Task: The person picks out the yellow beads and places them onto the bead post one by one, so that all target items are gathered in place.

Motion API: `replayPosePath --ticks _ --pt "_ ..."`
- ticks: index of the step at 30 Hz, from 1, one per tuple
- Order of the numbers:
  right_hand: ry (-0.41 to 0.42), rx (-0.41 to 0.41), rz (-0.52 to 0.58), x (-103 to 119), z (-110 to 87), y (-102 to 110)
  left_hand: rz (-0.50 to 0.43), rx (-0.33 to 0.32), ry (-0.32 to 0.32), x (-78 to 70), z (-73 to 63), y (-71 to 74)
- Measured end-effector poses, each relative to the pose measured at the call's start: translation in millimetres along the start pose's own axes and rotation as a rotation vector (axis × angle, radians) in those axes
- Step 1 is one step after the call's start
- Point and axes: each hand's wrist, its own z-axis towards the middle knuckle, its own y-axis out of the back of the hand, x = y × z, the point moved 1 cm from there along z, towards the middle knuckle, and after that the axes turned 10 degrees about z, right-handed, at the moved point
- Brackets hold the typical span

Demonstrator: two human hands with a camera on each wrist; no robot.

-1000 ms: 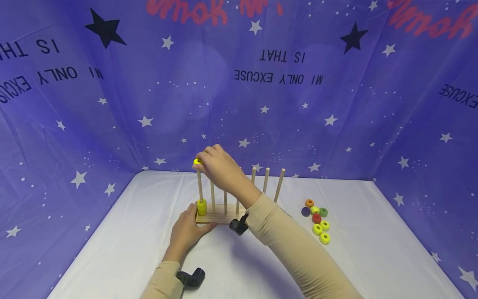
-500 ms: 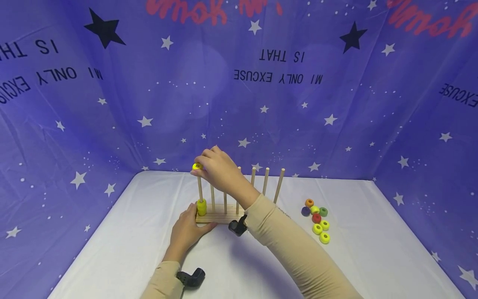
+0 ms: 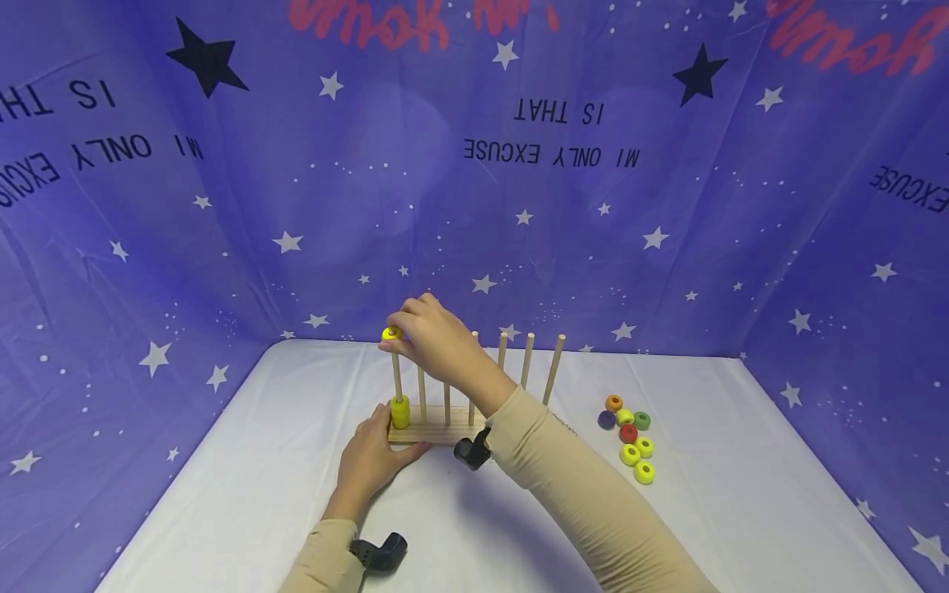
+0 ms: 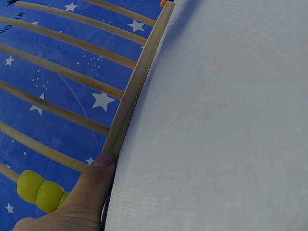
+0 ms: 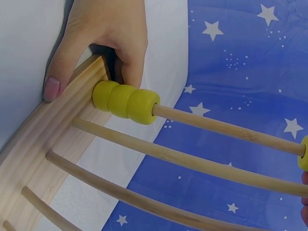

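Note:
My right hand point(image 3: 439, 336) pinches a yellow bead point(image 3: 390, 333) at the top of the leftmost peg point(image 3: 397, 377). In the right wrist view, the peg's end meets this bead point(image 5: 303, 154) at the right edge. Three yellow beads point(image 5: 126, 102) sit stacked at the bottom of the same peg. Down at the left end of the wooden base point(image 3: 437, 432), my left hand point(image 3: 371, 455) grips it, thumb along the front edge and fingers around the end. Other bare pegs stand in a row to the right, partly covered by the right hand and forearm.
Loose beads lie on the white table point(image 3: 741, 494) to the right: several yellow ones point(image 3: 644, 472), plus an orange bead point(image 3: 614, 403), a purple bead point(image 3: 607, 420), a green bead point(image 3: 642, 421) and a red bead point(image 3: 628, 433). A blue starred cloth point(image 3: 474, 206) hangs behind and at both sides.
My right hand has come down a little with the yellow bead, bringing it lower at the peg's top. The left hand and the wooden base stay where they were.

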Motion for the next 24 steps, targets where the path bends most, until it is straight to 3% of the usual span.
replayPosePath --ticks 17,24 --pt "0.024 -0.049 0.016 -1 -3.9 7 -0.004 0.008 -0.006 -0.7 -0.3 0.0" --pt "0.009 -0.071 0.045 -1 -9.4 20 -0.001 -0.001 -0.009 0.0 -0.1 0.0"
